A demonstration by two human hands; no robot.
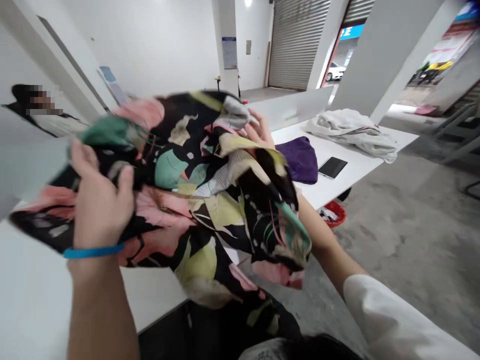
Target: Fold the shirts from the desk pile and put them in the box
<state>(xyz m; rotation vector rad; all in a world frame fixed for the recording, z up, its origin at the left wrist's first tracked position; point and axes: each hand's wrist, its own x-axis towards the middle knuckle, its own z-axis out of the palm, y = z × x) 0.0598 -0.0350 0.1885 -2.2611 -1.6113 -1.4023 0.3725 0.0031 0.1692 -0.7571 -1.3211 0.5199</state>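
A black garment (195,200) printed with pink, green and yellow shapes hangs bunched in the air above the white table (33,300). My left hand (99,200), a blue band on its wrist, is closed on the fabric's left part. My right hand (258,132) grips the upper right part, fingers curled into the cloth, and the garment drapes over that forearm. The cloth is blurred by motion.
A purple cloth (300,157), a dark phone (332,167) and a heap of white cloth (354,130) lie on the far table. A red basket (333,214) sits on the concrete floor beneath it. Another person (41,112) is at the far left.
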